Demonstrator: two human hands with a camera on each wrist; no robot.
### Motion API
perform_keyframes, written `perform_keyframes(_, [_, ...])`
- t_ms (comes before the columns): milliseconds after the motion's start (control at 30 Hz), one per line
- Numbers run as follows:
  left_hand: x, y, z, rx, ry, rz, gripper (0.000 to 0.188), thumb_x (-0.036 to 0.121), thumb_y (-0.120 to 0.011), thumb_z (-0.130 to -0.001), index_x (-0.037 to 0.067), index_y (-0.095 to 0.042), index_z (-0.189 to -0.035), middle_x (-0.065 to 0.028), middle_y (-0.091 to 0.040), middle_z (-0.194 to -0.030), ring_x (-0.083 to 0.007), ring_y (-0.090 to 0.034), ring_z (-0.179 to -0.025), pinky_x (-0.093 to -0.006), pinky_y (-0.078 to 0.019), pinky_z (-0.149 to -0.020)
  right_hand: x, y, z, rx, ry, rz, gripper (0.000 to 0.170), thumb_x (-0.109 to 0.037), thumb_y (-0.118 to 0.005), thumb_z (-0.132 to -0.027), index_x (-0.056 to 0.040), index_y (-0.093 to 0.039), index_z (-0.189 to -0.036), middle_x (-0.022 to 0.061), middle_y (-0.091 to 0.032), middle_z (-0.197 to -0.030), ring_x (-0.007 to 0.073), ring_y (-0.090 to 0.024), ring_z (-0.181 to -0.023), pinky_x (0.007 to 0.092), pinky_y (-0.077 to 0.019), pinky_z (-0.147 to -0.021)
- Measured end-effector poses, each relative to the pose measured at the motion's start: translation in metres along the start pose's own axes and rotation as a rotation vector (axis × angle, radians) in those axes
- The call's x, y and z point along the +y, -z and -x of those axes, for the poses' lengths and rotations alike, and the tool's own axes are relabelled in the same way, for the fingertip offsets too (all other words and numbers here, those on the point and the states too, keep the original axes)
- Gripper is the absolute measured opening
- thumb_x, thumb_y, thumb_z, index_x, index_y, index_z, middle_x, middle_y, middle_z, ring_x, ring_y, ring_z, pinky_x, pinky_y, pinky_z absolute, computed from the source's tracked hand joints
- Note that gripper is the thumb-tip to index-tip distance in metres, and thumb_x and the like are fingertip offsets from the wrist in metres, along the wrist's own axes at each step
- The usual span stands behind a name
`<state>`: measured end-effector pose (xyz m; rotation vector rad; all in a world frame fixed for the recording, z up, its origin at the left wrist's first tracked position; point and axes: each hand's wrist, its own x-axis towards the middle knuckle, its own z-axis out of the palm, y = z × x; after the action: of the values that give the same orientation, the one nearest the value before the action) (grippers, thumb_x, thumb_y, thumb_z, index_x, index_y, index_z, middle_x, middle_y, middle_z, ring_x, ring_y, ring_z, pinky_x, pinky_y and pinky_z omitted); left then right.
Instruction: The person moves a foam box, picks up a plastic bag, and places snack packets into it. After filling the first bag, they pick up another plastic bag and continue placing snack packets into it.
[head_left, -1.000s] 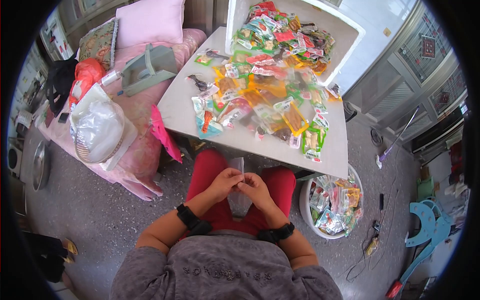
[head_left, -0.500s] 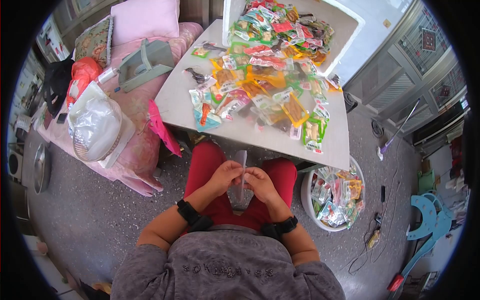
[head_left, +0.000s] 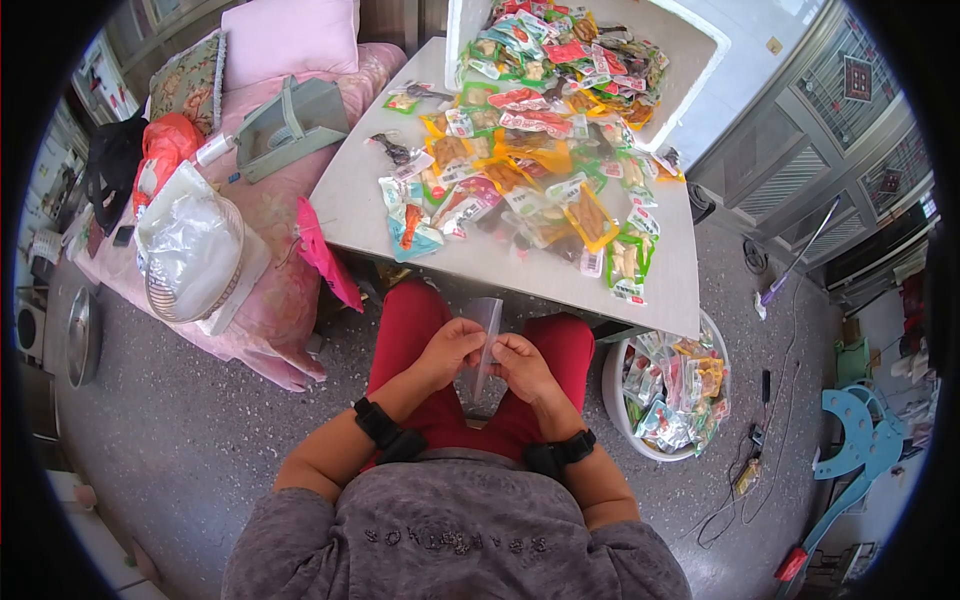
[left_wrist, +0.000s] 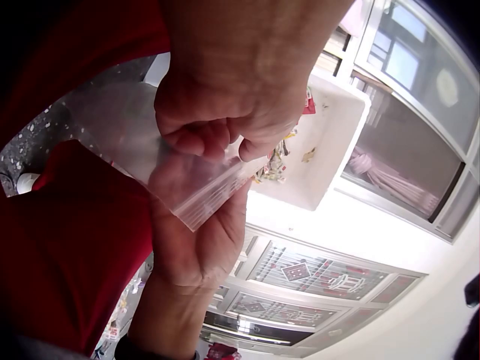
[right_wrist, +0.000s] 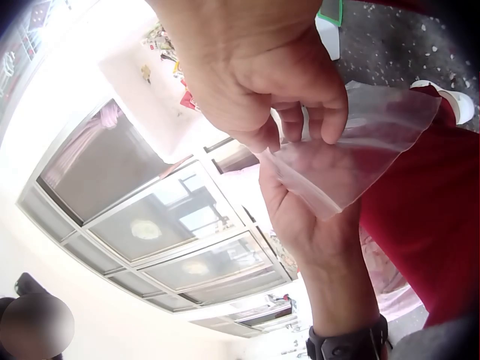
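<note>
A clear zip-top plastic bag (head_left: 488,313) hangs upright between both hands, over the lap. My left hand (head_left: 455,348) pinches its top part from the left, with the fingers curled in. From the right, my right hand (head_left: 522,366) grips the same bag close by. The left wrist view shows the ridged zip strip (left_wrist: 204,196) along one edge, in front of the right hand's palm. In the right wrist view the bag's thin sheet (right_wrist: 375,139) spreads out beyond the curled fingers. No contents show inside it.
Ahead, a white table (head_left: 360,215) bears many packaged snacks (head_left: 520,170) and a foam box (head_left: 700,60) full of more. A white bucket (head_left: 612,405) of snack packs stands on the floor at right. On the pink bed at left lie a basket (head_left: 155,290) of plastic bags and a grey caddy (head_left: 290,130).
The bag has come up between the hands and now stands higher above the fingers. Both hands have moved slightly apart and still grip it. The head view has shifted a little.
</note>
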<state>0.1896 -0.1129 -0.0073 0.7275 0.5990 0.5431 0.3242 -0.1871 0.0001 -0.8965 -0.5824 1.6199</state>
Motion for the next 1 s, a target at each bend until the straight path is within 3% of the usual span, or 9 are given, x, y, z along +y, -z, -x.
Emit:
perform_keyframes(133, [0.0,-0.002,0.001,0.001,0.013,-0.047,0.016,0.013,-0.053,-0.077,0.005,-0.045,-0.09,-0.0014,-0.05,-0.074,-0.0076,-0.046,-0.061,-0.0204,-0.0396,-0.056,0.003,-0.001,-0.003,0.069,-0.002,0.097,0.013,-0.012,-0.044,-0.082,-0.004,-0.052,-0.087,0.0019,-0.054,-0.078,0.0103,-0.051,-0.073,0.0216,-0.0409,-0.063])
perform_keyframes(200, [0.003,-0.011,0.005,-0.02,-0.057,-0.258,0.02,0.014,-0.053,-0.077,0.004,-0.045,-0.092,-0.0019,-0.049,-0.078,-0.0068,-0.046,-0.065,-0.0199,-0.039,-0.059,0.008,0.001,-0.008,0.178,0.032,0.208,0.011,-0.01,-0.045,-0.08,-0.0031,-0.053,-0.082,0.0018,-0.054,-0.075,0.0108,-0.05,-0.07,0.0216,-0.04,-0.061])
perform_keyframes(300, [-0.008,-0.004,-0.001,-0.059,-0.191,-0.528,0.026,0.017,-0.056,-0.075,0.001,-0.045,-0.093,-0.0031,-0.049,-0.081,-0.0069,-0.046,-0.071,-0.0209,-0.0386,-0.062,0.0,-0.001,-0.01,0.143,0.431,0.815,0.007,-0.006,-0.047,-0.077,-0.0015,-0.052,-0.077,0.0019,-0.052,-0.072,0.0104,-0.049,-0.068,0.0222,-0.0393,-0.06])
perform_keyframes(333, [-0.006,-0.006,0.0,-0.05,-0.228,-0.538,0.026,0.019,-0.056,-0.075,0.0,-0.046,-0.091,-0.0031,-0.05,-0.078,-0.0076,-0.047,-0.07,-0.0217,-0.0391,-0.061,-0.01,-0.006,-0.008,0.138,0.429,0.887,0.005,-0.004,-0.049,-0.073,-0.001,-0.052,-0.076,0.0044,-0.052,-0.07,0.0125,-0.05,-0.067,0.0243,-0.0396,-0.06])
perform_keyframes(533, [0.023,-0.034,0.014,0.188,-0.361,-0.907,0.022,0.021,-0.053,-0.075,0.0,-0.049,-0.077,-0.011,-0.049,-0.066,-0.0178,-0.049,-0.062,-0.0284,-0.0388,-0.056,-0.022,-0.008,-0.012,0.01,0.234,0.652,0.008,-0.003,-0.049,-0.072,-0.0016,-0.052,-0.08,0.008,-0.051,-0.073,0.0166,-0.05,-0.068,0.0254,-0.0395,-0.063])
perform_keyframes(633, [0.027,-0.038,0.012,0.263,-0.467,-0.964,0.021,0.02,-0.05,-0.075,-0.001,-0.048,-0.074,-0.0143,-0.048,-0.065,-0.0248,-0.048,-0.059,-0.0328,-0.0378,-0.054,-0.022,-0.014,-0.02,0.012,0.521,0.945,0.008,-0.004,-0.048,-0.075,-0.0015,-0.052,-0.081,0.0041,-0.049,-0.073,0.0127,-0.048,-0.068,0.0235,-0.0389,-0.063])
perform_keyframes(733, [0.035,-0.036,0.012,0.273,-0.545,-0.959,0.017,0.017,-0.049,-0.075,0.0,-0.048,-0.075,-0.0156,-0.048,-0.066,-0.0286,-0.049,-0.061,-0.035,-0.038,-0.054,-0.029,-0.024,-0.024,0.04,0.534,0.899,0.007,-0.005,-0.048,-0.076,-0.0015,-0.051,-0.081,0.0024,-0.049,-0.071,0.0095,-0.047,-0.066,0.0228,-0.0388,-0.059])
perform_keyframes(867, [0.061,-0.04,0.017,0.283,-0.724,-1.047,0.012,0.01,-0.047,-0.072,0.0,-0.049,-0.079,-0.0161,-0.05,-0.069,-0.0315,-0.05,-0.065,-0.037,-0.0396,-0.056,-0.047,-0.034,-0.026,0.068,0.339,0.677,0.007,-0.006,-0.045,-0.077,-0.0014,-0.05,-0.079,0.0039,-0.052,-0.071,0.0088,-0.048,-0.061,0.0224,-0.0387,-0.054])
perform_keyframes(1000, [0.106,-0.046,0.031,0.476,-0.995,-1.431,0.016,0.004,-0.048,-0.067,0.0,-0.05,-0.081,-0.0156,-0.05,-0.069,-0.0306,-0.051,-0.064,-0.0382,-0.0406,-0.056,-0.073,-0.049,-0.038,0.131,0.351,0.546,0.01,-0.009,-0.042,-0.081,-0.0023,-0.049,-0.077,0.0038,-0.053,-0.071,0.0082,-0.049,-0.062,0.0202,-0.0399,-0.054])
